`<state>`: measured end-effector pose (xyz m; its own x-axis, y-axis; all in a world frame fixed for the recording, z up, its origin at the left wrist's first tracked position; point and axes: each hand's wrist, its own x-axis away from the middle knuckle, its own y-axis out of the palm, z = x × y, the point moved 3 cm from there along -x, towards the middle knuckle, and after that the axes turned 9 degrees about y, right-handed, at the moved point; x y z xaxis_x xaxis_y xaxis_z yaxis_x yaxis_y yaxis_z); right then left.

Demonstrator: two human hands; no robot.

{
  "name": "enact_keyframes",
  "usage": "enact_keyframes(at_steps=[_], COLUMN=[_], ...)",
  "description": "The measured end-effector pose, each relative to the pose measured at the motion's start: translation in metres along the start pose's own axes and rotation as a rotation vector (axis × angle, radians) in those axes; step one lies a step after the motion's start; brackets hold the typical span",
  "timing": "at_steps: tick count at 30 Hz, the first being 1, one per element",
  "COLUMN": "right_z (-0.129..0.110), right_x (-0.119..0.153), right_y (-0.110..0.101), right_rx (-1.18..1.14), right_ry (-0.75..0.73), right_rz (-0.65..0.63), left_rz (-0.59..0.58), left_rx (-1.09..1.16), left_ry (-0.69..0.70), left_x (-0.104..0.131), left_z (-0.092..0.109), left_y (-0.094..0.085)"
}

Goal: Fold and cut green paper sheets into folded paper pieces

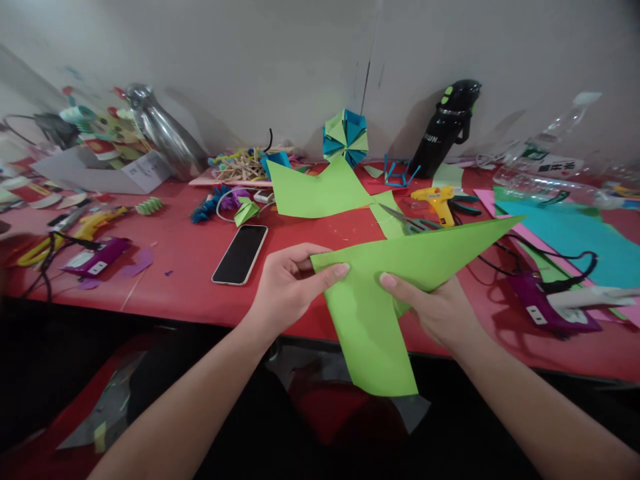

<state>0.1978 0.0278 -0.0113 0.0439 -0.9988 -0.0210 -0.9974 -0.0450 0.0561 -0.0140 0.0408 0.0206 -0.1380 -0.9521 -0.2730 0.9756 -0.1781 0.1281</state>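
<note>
A folded sheet of green paper [370, 333] is held in the air over the table's front edge. My left hand [295, 280] pinches its upper left corner, thumb on top. My right hand [435, 307] grips it further right, thumb on the face and the other fingers hidden behind. One pointed flap reaches to the right, and a wide strip hangs down. Behind the paper lie scissors [413, 223], partly covered by the flap, and another cut green sheet [315, 193]. A phone [240, 255] lies to the left of my left hand.
On the red table [170, 260] are a yellow glue gun [437, 200], purple power strips [545, 307] with cords, and coloured paper sheets [575, 227]. A black bottle [445, 130], a blue-green paper ball [346, 138] and a steel flask [163, 133] stand near the wall.
</note>
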Motion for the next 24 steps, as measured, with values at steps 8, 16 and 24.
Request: enact_keyframes(at_steps=[8, 16, 24], right_z=[0.0014, 0.0048, 0.0048], right_x=[-0.0033, -0.0019, -0.0028], right_y=[-0.0004, -0.0033, -0.0035], right_rx=[-0.214, -0.165, -0.105], right_ry=[0.101, 0.098, 0.082], right_rz=[0.044, 0.090, 0.091], left_rz=[0.005, 0.013, 0.032], left_rx=[-0.034, -0.037, -0.067], left_ry=[-0.013, -0.033, -0.036], left_x=[0.0008, 0.0009, 0.0006], left_z=[-0.0017, -0.0030, -0.0024], left_y=[0.0000, 0.0000, -0.0001])
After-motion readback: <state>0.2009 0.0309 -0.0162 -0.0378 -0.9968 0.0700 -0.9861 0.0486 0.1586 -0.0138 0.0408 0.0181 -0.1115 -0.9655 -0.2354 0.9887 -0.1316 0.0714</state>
